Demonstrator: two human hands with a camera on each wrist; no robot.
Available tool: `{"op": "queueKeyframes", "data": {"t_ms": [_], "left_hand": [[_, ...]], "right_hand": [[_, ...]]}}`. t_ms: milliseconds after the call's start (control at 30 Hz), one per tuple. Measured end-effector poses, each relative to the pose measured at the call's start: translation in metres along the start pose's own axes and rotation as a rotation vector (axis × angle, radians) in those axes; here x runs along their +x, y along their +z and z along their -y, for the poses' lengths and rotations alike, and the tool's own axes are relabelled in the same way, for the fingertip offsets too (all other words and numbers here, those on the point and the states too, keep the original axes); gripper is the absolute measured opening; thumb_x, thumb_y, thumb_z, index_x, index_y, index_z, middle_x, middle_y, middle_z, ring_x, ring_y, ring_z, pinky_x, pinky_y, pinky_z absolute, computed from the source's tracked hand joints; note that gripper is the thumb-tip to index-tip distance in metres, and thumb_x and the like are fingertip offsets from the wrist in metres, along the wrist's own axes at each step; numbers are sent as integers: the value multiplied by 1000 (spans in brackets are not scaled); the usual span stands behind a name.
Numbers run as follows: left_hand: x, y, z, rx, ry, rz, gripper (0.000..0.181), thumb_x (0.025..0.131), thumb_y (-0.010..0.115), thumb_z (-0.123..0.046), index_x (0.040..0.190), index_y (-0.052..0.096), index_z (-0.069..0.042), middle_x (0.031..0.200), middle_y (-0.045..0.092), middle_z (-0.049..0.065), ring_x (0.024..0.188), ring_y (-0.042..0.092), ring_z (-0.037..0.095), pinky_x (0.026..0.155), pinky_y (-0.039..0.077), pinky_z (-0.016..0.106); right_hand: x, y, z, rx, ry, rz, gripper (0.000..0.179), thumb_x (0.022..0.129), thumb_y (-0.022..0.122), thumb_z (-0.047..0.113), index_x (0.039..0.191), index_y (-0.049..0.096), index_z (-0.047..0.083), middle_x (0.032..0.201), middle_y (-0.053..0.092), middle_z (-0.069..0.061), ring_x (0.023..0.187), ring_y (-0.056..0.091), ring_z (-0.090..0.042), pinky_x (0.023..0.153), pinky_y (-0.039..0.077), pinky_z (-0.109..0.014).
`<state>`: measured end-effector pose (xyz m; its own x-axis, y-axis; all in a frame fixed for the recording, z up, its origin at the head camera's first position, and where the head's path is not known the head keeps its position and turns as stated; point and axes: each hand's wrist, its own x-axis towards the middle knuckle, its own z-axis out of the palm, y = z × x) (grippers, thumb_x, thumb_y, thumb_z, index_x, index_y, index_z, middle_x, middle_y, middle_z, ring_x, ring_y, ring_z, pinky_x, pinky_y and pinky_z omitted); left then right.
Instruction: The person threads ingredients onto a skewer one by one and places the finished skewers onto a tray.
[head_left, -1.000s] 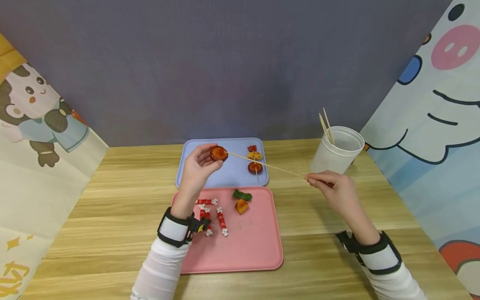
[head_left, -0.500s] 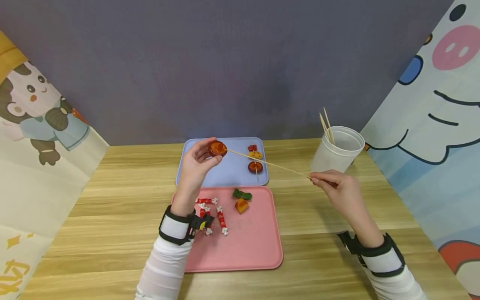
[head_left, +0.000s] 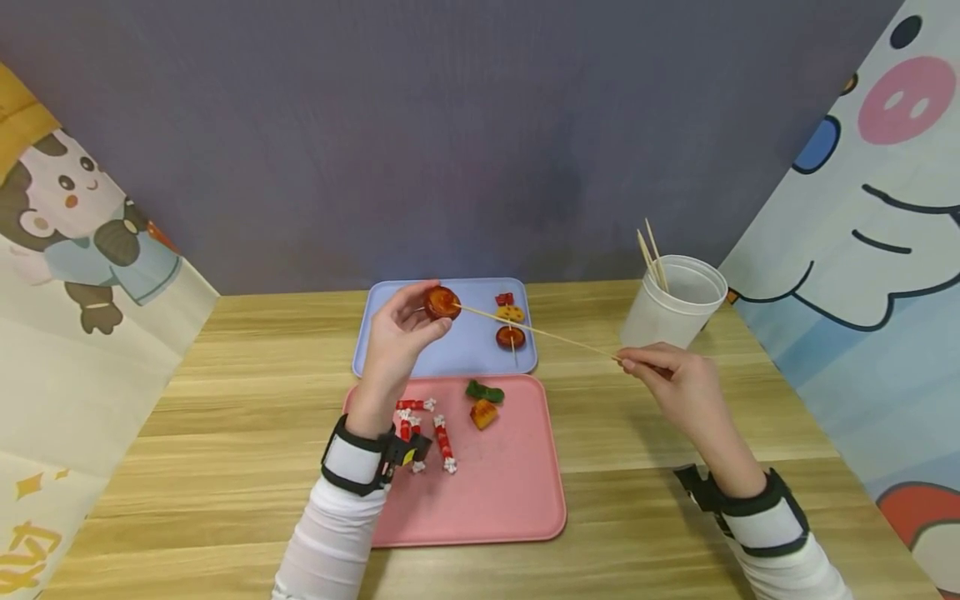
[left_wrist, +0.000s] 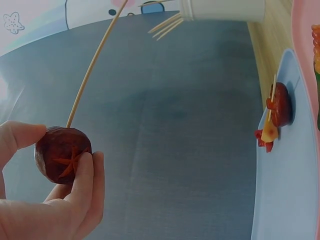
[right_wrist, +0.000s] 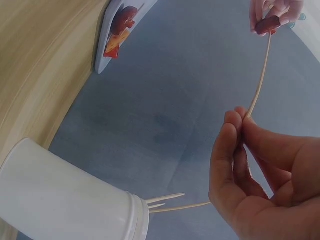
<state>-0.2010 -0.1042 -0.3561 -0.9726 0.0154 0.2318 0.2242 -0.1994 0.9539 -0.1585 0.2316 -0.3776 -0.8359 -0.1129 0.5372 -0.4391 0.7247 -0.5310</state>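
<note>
My left hand holds a brown shiitake mushroom between thumb and fingers, above the blue tray. An orange star-shaped cut marks its cap in the left wrist view. From the mushroom a thin bamboo skewer runs across to my right hand, which pinches its other end between thumb and fingertips. The skewer bows slightly, and its far tip is right at the mushroom. How deep the tip sits is hidden.
A loaded skewer with a mushroom, a yellow piece and a red piece lies on the blue tray. Nearer, the pink tray bears red-and-white sticks, a green piece and an orange cube. A white cup contains several skewers.
The left hand and mushroom have shifted slightly, now a little to the right. The right hand keeps its pinch on the skewer and has hardly moved.
</note>
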Motion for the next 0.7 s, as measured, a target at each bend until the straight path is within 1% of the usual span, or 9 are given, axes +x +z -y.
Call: {"op": "queueKeyframes", "data": {"t_ms": [167, 400, 700], "left_hand": [[-1, 1, 1, 10, -7, 3, 50, 81, 65, 9, 129, 53, 0, 121, 56, 13, 102, 59, 17, 87, 51, 20], [0, 3, 3, -17, -26, 16, 53, 81, 65, 9, 131, 49, 2, 120, 56, 11, 103, 58, 17, 88, 50, 21], [-1, 5, 4, -49, -37, -2, 49, 81, 66, 9, 127, 52, 1, 117, 57, 12, 104, 59, 17, 90, 50, 22]], "right_hand": [[0, 1, 0, 9, 3, 3, 16, 77, 73, -1, 91, 76, 5, 83, 73, -6, 72, 55, 16, 60, 42, -4], [-1, 2, 1, 16, 21, 23, 16, 78, 73, 1, 92, 76, 6, 84, 73, -6, 71, 57, 12, 60, 44, -4], [-2, 4, -1, 6, 14, 16, 15, 78, 74, 2, 91, 77, 8, 84, 74, -5, 70, 57, 12, 58, 43, -5]]}}
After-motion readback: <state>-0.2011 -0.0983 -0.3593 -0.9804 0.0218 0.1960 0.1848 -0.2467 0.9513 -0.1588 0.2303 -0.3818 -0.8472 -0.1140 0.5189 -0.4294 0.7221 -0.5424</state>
